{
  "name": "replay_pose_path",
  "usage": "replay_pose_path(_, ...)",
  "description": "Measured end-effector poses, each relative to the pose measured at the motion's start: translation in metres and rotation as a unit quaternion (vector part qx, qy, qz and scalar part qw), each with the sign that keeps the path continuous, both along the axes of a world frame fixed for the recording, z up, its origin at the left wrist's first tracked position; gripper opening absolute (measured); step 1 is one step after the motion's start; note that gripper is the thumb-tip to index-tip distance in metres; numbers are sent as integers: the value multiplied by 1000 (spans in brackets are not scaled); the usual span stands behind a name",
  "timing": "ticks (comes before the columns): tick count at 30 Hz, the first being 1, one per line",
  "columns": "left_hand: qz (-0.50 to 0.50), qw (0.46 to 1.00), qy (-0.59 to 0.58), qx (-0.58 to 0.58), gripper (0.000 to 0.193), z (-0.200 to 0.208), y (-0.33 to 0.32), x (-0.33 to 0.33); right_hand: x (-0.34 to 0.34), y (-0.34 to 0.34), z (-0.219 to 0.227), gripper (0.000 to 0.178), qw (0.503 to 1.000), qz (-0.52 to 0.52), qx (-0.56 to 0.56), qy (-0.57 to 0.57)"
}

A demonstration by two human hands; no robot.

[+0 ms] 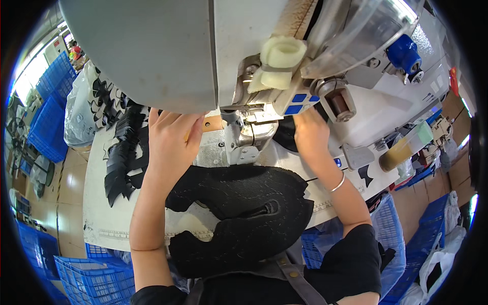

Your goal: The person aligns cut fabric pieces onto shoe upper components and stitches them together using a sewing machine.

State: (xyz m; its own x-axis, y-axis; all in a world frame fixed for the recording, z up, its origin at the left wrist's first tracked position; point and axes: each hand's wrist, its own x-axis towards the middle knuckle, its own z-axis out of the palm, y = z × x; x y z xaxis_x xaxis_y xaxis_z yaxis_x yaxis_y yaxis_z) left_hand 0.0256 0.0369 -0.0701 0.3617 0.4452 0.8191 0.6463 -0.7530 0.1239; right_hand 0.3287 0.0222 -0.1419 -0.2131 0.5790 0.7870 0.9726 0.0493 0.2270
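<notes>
A sewing machine fills the upper middle, and my hands reach to either side of its needle area. My left hand is left of the needle, its thumb toward the machine; the machine's head hides its fingertips, so its grip cannot be made out. On the right, my right hand is at the edge of a dark piece beside the presser area, its fingertips out of sight behind the machine. A curved, padded black fabric piece with stitched lines lies in front of the machine, over the table's near edge.
Overlapping small black cut pieces line the left of the white table. One dark scrap lies at the right, near a container of yellowish liquid. Blue crates stand below left, and another basket below right.
</notes>
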Motion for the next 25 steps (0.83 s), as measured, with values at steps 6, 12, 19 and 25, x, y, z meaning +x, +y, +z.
replay_pose_path(6, 7, 994, 90, -59, 13, 1, -4, -16, 1, -22, -11, 40, 968, -107, -225, 15)
replay_pose_path(12, 283, 872, 268, -295, 36, -44, -3, -177, -26, -100, 27, 57, 935, 188, -284, 99)
replay_pose_path(19, 219, 882, 91, -408, 44, -103, -14, -282, -39, -115, 33, 80, 841, 257, -445, 169)
replay_pose_path(25, 313, 927, 148, -142, 47, -137, -57, -264, -49, -120, 41, 78, 839, 157, -444, 272)
